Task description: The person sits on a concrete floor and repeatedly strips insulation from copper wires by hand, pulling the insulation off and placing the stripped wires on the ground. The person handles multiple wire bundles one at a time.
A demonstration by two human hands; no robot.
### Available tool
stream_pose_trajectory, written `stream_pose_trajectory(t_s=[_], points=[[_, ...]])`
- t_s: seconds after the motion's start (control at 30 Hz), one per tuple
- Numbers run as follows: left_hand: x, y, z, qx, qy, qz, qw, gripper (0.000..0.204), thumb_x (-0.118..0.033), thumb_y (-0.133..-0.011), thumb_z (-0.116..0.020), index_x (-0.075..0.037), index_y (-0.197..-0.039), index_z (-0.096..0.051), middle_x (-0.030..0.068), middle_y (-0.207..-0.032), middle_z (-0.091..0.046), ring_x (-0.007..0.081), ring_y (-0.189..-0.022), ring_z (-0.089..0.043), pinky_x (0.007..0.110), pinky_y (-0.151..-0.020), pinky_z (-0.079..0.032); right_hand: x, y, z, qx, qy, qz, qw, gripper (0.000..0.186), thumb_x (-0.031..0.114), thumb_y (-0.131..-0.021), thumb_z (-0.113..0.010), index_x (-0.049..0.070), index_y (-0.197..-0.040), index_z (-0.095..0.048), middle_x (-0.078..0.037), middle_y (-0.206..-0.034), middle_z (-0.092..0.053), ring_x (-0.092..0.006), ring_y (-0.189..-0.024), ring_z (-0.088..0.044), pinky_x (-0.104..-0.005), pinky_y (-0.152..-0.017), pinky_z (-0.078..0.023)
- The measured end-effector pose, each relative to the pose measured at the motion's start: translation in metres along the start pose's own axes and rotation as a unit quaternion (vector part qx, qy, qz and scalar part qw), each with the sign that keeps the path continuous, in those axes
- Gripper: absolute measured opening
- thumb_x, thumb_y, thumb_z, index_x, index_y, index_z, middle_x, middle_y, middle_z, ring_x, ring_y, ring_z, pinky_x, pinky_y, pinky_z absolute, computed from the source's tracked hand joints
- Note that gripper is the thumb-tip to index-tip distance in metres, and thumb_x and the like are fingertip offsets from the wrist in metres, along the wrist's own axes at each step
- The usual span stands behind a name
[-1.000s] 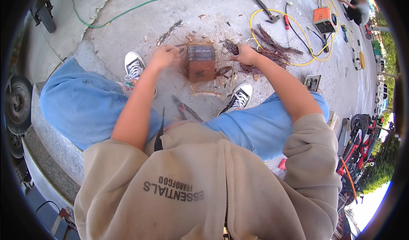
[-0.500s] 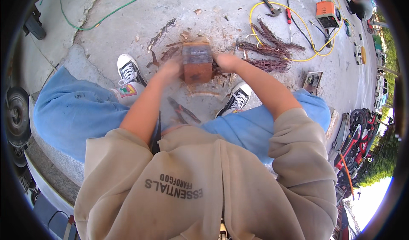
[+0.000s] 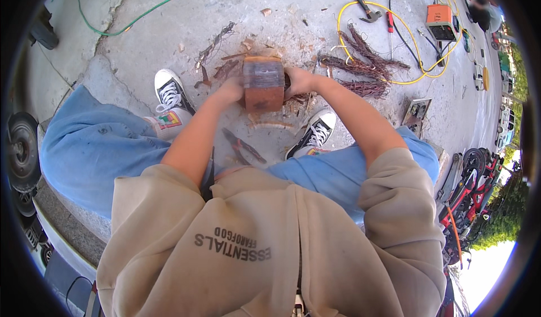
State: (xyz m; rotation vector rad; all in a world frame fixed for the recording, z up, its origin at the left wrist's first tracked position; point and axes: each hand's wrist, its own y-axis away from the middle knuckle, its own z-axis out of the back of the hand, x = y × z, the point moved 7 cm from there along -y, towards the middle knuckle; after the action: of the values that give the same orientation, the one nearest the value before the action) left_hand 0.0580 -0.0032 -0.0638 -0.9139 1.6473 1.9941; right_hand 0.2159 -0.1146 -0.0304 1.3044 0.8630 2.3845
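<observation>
A rusty block, seemingly a transformer core (image 3: 264,98) with a grey layered band across its upper part, stands on the concrete between my feet. My left hand (image 3: 230,90) presses against its left side, the fingertips hidden behind the block. On the opposite side my right hand (image 3: 300,82) grips the edge, its fingers partly out of sight by a dark opening. Pliers (image 3: 242,146) with dark jaws and red handles lie on the ground nearer to me. Torn brown scraps (image 3: 226,69) surround the block.
Bundles of stripped copper wire (image 3: 366,63) lie to the right, near a yellow cable (image 3: 341,19), a hammer (image 3: 360,3) and a red-handled screwdriver (image 3: 390,23). An orange machine (image 3: 441,21) stands beyond, close to another person (image 3: 483,14). A green hose (image 3: 147,17) crosses the far left.
Both hands stay at the block's sides and look less blurred. The right hand now shows more plainly around the edge. The whole view has shifted slightly.
</observation>
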Motion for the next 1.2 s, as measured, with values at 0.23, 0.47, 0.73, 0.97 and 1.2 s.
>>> stream_pose_trajectory(t_s=[0.23, 0.47, 0.73, 0.97, 1.2], points=[[0.014, 0.002, 0.001, 0.053, 0.132, 0.038, 0.989, 0.037, 0.007, -0.089, -0.048, 0.003, -0.126, -0.056, 0.0154, -0.112, -0.065, 0.0225, -0.096, -0.065, 0.036, -0.086, -0.052, -0.034, 0.026, -0.007, 0.070, -0.171, -0.166, 0.969, 0.046, 0.023, -0.076, -0.079, -0.003, -0.111, -0.064, -0.011, -0.097, -0.069, -0.0230, -0.079, -0.068, -0.0346, -0.065, -0.060], [-0.004, 0.027, 0.009, 0.041, 0.158, 0.079, 0.983, 0.051, 0.006, -0.092, -0.038, -0.005, -0.142, -0.038, 0.0140, -0.117, -0.064, 0.0222, -0.104, -0.063, 0.037, -0.092, -0.049, -0.030, 0.009, -0.012, -0.013, -0.043, -0.101, 0.994, 0.069, 0.025, -0.064, -0.088, -0.002, -0.117, -0.053, -0.016, -0.099, -0.068, -0.0256, -0.086, -0.067, -0.0355, -0.075, -0.055], [-0.007, 0.032, 0.010, 0.046, 0.252, 0.082, 0.963, 0.046, -0.007, -0.094, -0.043, -0.010, -0.139, -0.042, 0.0098, -0.129, -0.056, 0.0231, -0.113, -0.058, 0.038, -0.098, -0.045, 0.000, 0.012, -0.002, -0.092, 0.017, -0.045, 0.995, 0.041, 0.012, -0.070, -0.075, 0.000, -0.109, -0.066, -0.022, -0.101, -0.069, -0.0333, -0.095, -0.067, -0.0384, -0.086, -0.051], [-0.008, 0.036, 0.011, 0.029, 0.389, 0.138, 0.911, 0.021, -0.018, -0.092, -0.058, -0.012, -0.112, -0.055, 0.0062, -0.120, -0.058, 0.0227, -0.109, -0.059, 0.039, -0.094, -0.047, -0.048, -0.025, -0.027, -0.189, -0.102, -0.008, 0.977, 0.033, 0.013, -0.073, -0.072, -0.001, -0.102, -0.069, -0.024, -0.094, -0.069, -0.0331, -0.087, -0.068, -0.0362, -0.079, -0.052], [0.019, 0.025, 0.035, -0.013, 0.299, 0.098, 0.949, 0.026, -0.003, -0.085, -0.067, -0.009, -0.108, -0.058, 0.0063, -0.105, -0.066, 0.0201, -0.093, -0.067, 0.037, -0.085, -0.055, -0.020, -0.015, 0.011, -0.090, -0.001, -0.065, 0.994, 0.030, 0.012, -0.070, -0.074, -0.002, -0.097, -0.070, -0.021, -0.087, -0.071, -0.0303, -0.084, -0.069, -0.0353, -0.078, -0.053]])
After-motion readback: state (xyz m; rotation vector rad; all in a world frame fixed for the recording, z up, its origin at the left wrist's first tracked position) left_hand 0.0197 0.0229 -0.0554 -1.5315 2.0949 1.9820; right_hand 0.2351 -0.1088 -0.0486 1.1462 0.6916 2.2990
